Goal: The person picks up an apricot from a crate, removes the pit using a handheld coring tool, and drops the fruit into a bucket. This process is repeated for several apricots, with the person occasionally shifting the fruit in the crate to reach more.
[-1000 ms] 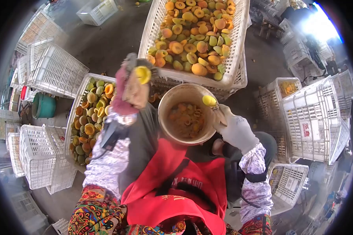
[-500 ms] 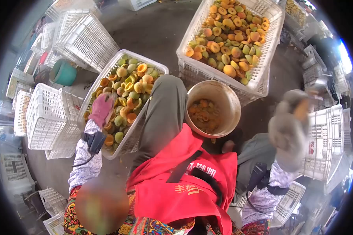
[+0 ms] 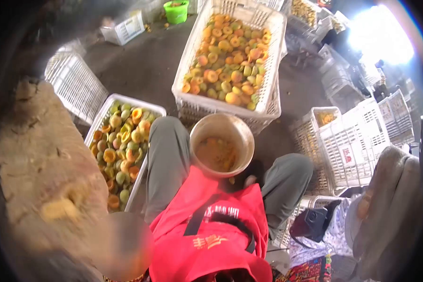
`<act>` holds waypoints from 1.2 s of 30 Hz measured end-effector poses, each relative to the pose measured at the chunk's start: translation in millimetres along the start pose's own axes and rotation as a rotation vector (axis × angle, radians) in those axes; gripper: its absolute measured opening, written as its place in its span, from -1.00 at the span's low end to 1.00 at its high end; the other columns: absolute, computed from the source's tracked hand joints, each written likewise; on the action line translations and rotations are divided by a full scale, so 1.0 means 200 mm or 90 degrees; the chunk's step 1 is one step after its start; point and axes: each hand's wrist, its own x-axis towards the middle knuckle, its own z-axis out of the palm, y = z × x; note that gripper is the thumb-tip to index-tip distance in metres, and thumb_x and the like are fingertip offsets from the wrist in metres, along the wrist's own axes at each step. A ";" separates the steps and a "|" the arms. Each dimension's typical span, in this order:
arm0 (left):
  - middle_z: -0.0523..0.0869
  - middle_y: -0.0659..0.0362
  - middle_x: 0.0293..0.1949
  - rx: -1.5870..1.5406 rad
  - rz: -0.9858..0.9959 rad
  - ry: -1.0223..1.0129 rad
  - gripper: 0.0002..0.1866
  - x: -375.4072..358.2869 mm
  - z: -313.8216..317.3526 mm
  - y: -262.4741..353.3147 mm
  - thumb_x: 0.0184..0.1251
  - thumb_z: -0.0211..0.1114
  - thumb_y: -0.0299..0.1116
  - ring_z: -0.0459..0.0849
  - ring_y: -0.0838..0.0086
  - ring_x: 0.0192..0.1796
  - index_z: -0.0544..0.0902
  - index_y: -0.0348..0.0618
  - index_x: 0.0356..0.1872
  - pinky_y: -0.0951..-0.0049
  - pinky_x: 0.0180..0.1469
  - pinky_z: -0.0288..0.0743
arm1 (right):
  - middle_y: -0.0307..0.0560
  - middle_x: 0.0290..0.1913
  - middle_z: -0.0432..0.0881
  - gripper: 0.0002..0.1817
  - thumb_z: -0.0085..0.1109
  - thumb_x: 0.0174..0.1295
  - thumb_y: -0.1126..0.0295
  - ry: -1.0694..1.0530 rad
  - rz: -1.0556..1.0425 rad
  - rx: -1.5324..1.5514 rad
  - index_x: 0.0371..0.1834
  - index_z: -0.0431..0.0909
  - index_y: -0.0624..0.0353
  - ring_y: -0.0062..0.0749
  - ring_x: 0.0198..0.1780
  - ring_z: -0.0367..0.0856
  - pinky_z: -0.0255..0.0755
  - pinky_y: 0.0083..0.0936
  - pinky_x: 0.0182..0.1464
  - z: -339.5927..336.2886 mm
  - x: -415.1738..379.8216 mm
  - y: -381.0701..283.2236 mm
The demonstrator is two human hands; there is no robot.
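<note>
Head view: tan-gloved left hand [image 3: 51, 171] had quit white plastic crate [image 3: 138, 103] of orange-green fruit [image 3: 122, 150]; grey-gloved right hand [image 3: 385, 216] stayed aside. Both grips indeterminable; fruit handling apparently paused.

Green bucket [image 3: 176, 14] near white crate [image 3: 124, 30] at back; slatted crates [image 3: 357, 141] at right (red print [image 3: 347, 157] on one)

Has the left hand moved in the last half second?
Yes: the left hand was at the left fruit crate; now it looms close to the camera, mostly left of that crate.
</note>
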 end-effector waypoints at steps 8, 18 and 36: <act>0.52 -0.14 0.10 -0.058 0.007 0.055 -0.39 0.04 0.18 0.07 0.29 0.22 -0.15 0.57 0.20 0.08 0.36 -0.41 0.22 0.23 0.18 0.40 | -0.06 -0.45 0.59 -0.65 0.12 0.14 0.39 0.055 -0.045 -0.095 0.01 0.42 0.22 -0.34 -0.58 0.53 0.43 -0.49 -0.53 -0.02 0.00 -0.07; 0.54 -0.13 0.07 -0.074 0.026 0.088 -0.42 0.18 0.28 0.03 0.29 0.23 -0.18 0.58 0.21 0.07 0.38 -0.41 0.20 0.24 0.17 0.42 | -0.07 -0.42 0.61 -0.64 0.17 0.14 0.30 0.176 -0.089 -0.135 -0.01 0.45 0.18 -0.27 -0.54 0.56 0.45 -0.40 -0.49 -0.07 0.12 -0.03; 0.57 -0.11 0.03 -0.091 0.100 0.506 -0.46 0.21 0.06 -0.13 0.28 0.25 -0.24 0.58 0.23 0.06 0.41 -0.40 0.17 0.24 0.14 0.44 | -0.08 -0.38 0.64 -0.60 0.26 0.14 0.14 -0.217 -0.040 -0.220 -0.04 0.49 0.10 -0.13 -0.46 0.63 0.49 -0.24 -0.40 -0.04 0.40 -0.21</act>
